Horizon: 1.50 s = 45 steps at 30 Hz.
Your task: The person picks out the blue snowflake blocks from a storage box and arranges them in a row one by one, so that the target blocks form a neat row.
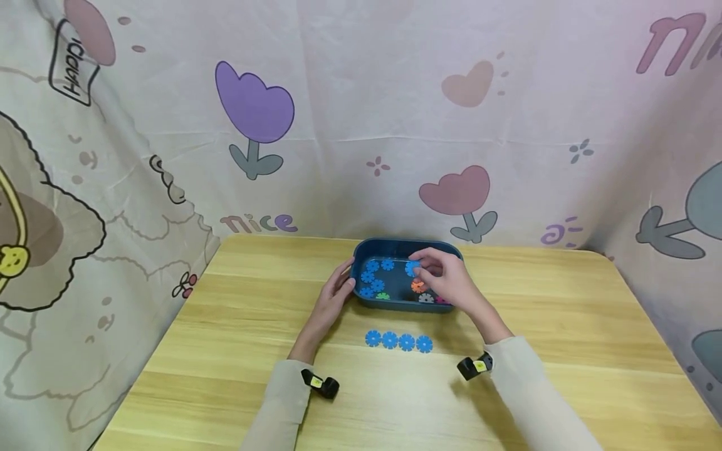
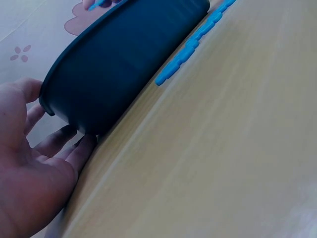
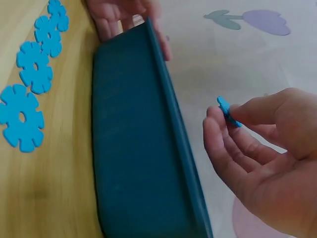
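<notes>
Inside a dark blue oblong tub (image 1: 395, 305) lie several toothed plastic snowflake discs, among them blue, green (image 1: 383, 296), orange (image 1: 418, 286) and white (image 1: 425, 298) ones. Above the tub's right half, my right hand (image 3: 267, 158) pinches a blue snowflake disc (image 3: 227, 111) between thumb and fingers. My left hand (image 1: 334, 297) rests its fingertips against the tub's left end, touching the rim and the outer wall, as the left wrist view shows. In front of the tub, a row of several blue snowflake discs (image 1: 398, 341) lies flat on the table.
The wood-grain table (image 1: 237, 376) runs back to a printed cloth (image 1: 350, 125) hanging behind the tub. More cloth hangs at both sides. A small black camera (image 1: 324, 386) is strapped to the left wrist and another (image 1: 472, 368) to the right.
</notes>
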### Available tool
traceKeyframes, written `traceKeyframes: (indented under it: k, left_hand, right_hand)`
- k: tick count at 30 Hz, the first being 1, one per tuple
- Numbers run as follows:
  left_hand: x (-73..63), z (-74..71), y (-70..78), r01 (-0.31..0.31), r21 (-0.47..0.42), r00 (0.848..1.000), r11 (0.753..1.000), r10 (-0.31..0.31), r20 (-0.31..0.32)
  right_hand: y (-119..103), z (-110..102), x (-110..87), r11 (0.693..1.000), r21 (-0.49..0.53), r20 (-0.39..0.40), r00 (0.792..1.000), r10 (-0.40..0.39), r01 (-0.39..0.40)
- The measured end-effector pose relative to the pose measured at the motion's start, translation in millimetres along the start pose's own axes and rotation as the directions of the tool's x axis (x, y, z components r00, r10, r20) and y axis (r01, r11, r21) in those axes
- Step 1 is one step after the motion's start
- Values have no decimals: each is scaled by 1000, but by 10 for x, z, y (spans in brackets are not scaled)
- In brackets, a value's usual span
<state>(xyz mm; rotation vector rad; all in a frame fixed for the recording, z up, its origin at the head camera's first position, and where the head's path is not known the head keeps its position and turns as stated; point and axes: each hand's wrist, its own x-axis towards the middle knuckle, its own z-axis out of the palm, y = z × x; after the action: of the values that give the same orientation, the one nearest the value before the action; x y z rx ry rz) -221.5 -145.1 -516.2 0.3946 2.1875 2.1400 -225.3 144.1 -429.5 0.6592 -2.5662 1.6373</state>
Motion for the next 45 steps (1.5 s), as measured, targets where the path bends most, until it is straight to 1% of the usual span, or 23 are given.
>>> traceKeyframes:
  k: [4, 7, 9, 14, 19, 23, 27, 33, 38, 42, 45]
  left_hand:
    - [-4, 8, 11, 0, 7, 1000, 1000, 0, 11]
    - [3, 6, 15, -1, 8, 1000, 1000, 1, 12]
    - [7, -1, 15, -2, 6, 1000, 1000, 2, 9]
    - [13, -20, 4, -1, -4, 1000, 1000, 1, -1]
    - [3, -33, -14, 0, -1, 1000, 1000, 0, 4]
    - [-7, -37, 8, -5, 5, 1000, 1000, 5, -4]
    - [18, -43, 42, -5, 11, 1000, 1000, 5, -6]
    - [77, -40, 59, -22, -1, 1000, 1000, 22, -11]
    - [54, -34, 32, -16, -2, 1000, 1000, 16, 5]
    - [33, -14, 26, -9, 3, 1000, 1000, 9, 7]
    - [19, 4, 14, -5, -5, 1000, 1000, 5, 6]
  right_hand:
    - [-49, -60, -133, 1000, 15, -4, 1000, 7, -7]
    - [-92, -95, -208, 1000, -3, -8, 1000, 6, -6]
    - [-116, -113, -251, 1000, 7, -7, 1000, 7, -7]
    - [-126, -129, -367, 999, 33, -5, 1000, 18, -18]
    - [-126, -133, -529, 999, 17, -15, 999, 33, -33]
    - [-111, -138, -636, 999, -7, -27, 999, 45, -45]
    - [-98, -149, -724, 998, 5, -34, 998, 58, -58]
    - [-38, -175, -876, 998, -15, -44, 997, 58, -59]
    - [52, -145, -1031, 996, -29, -46, 995, 84, -85]
    - [137, -111, -1103, 995, -46, -38, 995, 89, -91]
    - [208, -95, -1146, 995, -47, -16, 996, 88, -88]
